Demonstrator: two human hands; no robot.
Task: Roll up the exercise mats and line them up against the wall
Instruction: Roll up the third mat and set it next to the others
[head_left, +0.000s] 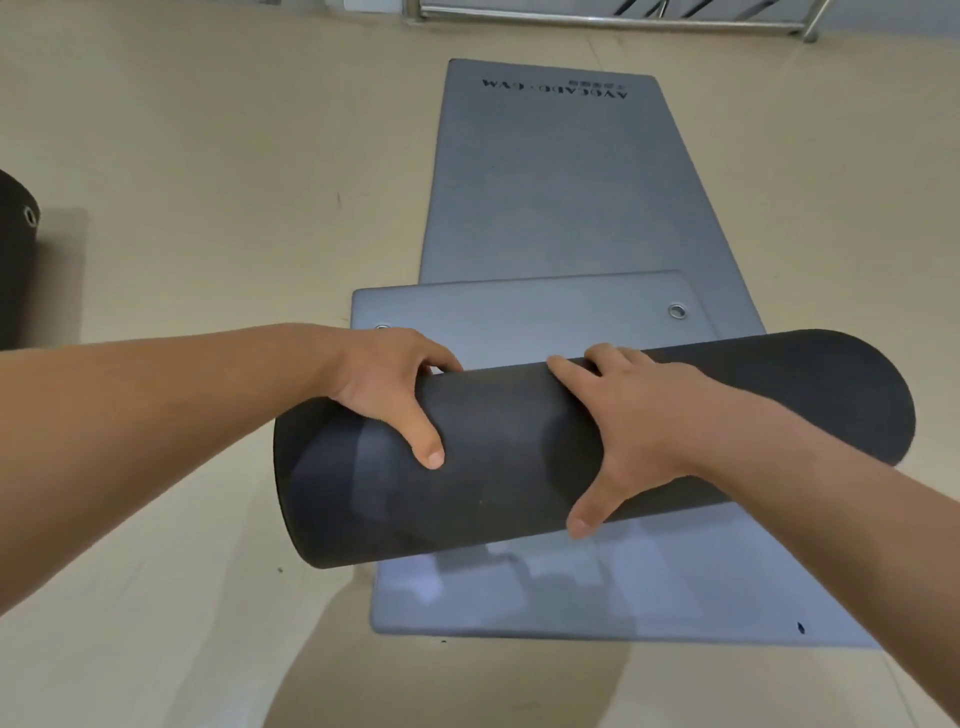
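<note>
Gripping rolled mat (519, 467) with left hand (384, 389) and right hand (628, 421), fingers curled over it. Beyond it, grey mat (545, 197) printed "AVOCADO·GYM", upside down.

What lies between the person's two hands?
In the head view, only bare dark surface of the rolled mat, gripped by the left hand and the right hand.

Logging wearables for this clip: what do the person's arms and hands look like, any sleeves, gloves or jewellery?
The left forearm and right forearm are bare to the frame edge, with no sleeve in view. The left hand and right hand wear no gloves, and no ring, watch or wristband shows on either. The thumbnails look short and unpainted.
</note>
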